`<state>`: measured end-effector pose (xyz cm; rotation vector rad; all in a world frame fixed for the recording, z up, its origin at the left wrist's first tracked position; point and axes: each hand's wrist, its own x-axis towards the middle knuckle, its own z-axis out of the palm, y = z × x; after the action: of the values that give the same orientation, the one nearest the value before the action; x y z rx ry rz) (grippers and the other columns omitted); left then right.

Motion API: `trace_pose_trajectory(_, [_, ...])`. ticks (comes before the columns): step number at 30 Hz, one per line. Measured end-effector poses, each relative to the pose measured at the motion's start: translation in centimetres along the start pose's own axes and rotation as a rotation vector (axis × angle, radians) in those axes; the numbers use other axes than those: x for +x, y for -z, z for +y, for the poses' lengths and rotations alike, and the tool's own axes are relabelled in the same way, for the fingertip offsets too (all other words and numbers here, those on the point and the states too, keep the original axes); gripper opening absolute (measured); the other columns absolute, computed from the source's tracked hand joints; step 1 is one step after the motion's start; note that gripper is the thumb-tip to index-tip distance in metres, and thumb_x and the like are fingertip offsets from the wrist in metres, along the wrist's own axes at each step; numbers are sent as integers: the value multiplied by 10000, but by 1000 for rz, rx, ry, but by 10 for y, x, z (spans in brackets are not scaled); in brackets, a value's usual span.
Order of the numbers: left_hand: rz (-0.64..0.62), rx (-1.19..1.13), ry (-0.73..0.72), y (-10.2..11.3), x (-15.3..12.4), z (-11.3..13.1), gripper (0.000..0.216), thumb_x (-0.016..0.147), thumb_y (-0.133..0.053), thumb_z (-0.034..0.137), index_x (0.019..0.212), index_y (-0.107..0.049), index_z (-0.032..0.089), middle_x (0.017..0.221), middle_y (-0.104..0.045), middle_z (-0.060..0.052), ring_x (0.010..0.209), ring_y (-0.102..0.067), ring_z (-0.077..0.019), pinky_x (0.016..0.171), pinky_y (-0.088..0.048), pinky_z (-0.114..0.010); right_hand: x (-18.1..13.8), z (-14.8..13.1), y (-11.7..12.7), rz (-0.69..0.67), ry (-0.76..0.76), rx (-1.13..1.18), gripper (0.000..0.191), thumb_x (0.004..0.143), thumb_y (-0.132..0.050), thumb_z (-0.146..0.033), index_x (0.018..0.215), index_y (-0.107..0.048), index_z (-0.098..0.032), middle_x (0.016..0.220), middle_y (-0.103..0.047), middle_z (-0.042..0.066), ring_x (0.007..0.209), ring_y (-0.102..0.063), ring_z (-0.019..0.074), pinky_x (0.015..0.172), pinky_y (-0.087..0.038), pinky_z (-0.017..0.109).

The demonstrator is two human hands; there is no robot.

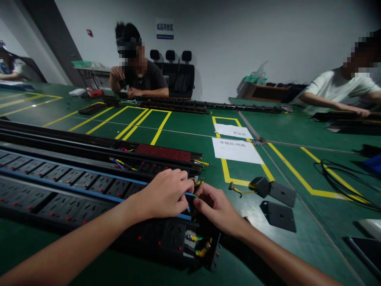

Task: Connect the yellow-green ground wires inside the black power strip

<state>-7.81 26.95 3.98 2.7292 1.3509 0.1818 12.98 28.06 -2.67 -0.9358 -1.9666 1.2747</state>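
Note:
My left hand is closed at the right end of a long black power strip with a row of sockets and blue edging. A thin blue and green wire shows between my two hands. My right hand pinches at this wire's end with thumb and forefinger; the exact contact is partly hidden by the fingers. Closer to me lies another black power strip, with yellow-green ground wires at its open end. A dark end plate stands at that end.
Black end caps and a short yellow wire lie right of my hands. Behind are a strip with a dark red module, paper sheets and yellow tape outlines. A black cable coil lies far right. Co-workers sit across the table.

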Motion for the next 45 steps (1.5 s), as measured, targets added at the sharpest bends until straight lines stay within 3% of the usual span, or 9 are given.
trace_pose_trajectory(9, [6,93,7,2,1,4,110,786,-544,257,865,-611,222,912,-593,-52,904,-536,-259,765,-432,-405,1,0,-1,208,-93,140,247,920,-547,-380,758,-584,-198,627,-488,-30,562,-427,126,532,-333,262])
trace_pose_trajectory(15, [11,84,74,0,1,7,119,798,-522,222,847,-630,216,893,-591,-54,886,-545,-253,768,-435,-404,1,2,-1,179,-80,101,259,923,-550,-376,753,-594,-187,624,-479,-34,551,-398,115,530,-319,259])
trace_pose_trajectory(23, [-9,42,60,0,0,4,139,810,-514,212,853,-646,221,887,-594,-45,897,-568,-242,799,-443,-395,1,-2,-1,99,-37,-18,209,920,-517,-296,801,-641,-177,680,-562,-12,620,-464,131,568,-336,259])
trace_pose_trajectory(29, [-9,60,50,1,1,4,136,815,-508,206,859,-636,217,893,-591,-45,888,-573,-241,767,-443,-384,2,-3,-1,101,-24,-115,243,874,-526,-298,652,-517,-198,563,-460,-42,543,-390,115,512,-265,260])
trace_pose_trajectory(34, [-1,57,41,0,2,3,137,817,-527,226,870,-653,215,893,-595,-48,874,-571,-236,751,-437,-370,4,-5,2,28,31,-102,197,844,-492,-242,651,-495,-204,577,-450,-44,559,-388,114,526,-276,259])
trace_pose_trajectory(45, [8,28,71,2,2,4,135,808,-564,253,849,-688,218,863,-617,-40,855,-591,-234,715,-424,-362,2,-8,-1,100,14,-213,195,819,-491,-211,625,-470,-211,557,-451,-37,551,-402,122,537,-255,273])
